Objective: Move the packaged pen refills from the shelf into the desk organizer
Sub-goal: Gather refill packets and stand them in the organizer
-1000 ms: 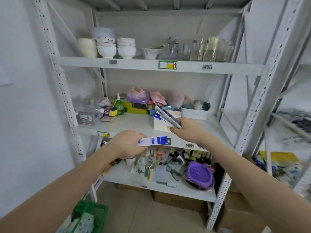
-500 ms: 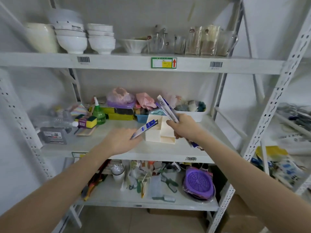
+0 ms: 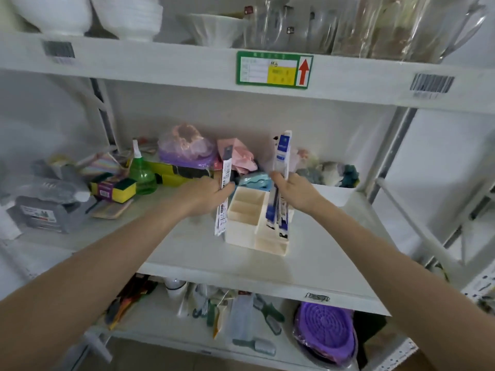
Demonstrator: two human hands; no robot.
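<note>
A cream desk organizer (image 3: 242, 232) with several compartments stands on the middle shelf (image 3: 308, 263). My left hand (image 3: 203, 195) grips one packaged pen refill (image 3: 224, 188) upright, just left of the organizer, its lower end hanging beside the organizer's left wall. My right hand (image 3: 296, 192) holds a bundle of blue-and-white refill packs (image 3: 281, 159) upright, their lower ends down inside the organizer's right compartment.
Behind the organizer lie sponges (image 3: 113, 187), a green spray bottle (image 3: 142, 174), plastic bags (image 3: 184, 147) and a white tub (image 3: 334, 192). Bowls and glass jugs fill the upper shelf. The lower shelf holds brushes and a purple strainer (image 3: 325, 332). A steel upright (image 3: 388, 156) stands at right.
The view came closer. My left hand swung its refill pack from slanted to upright beside the organizer. My right hand lowered its bundle into the organizer's right compartment.
</note>
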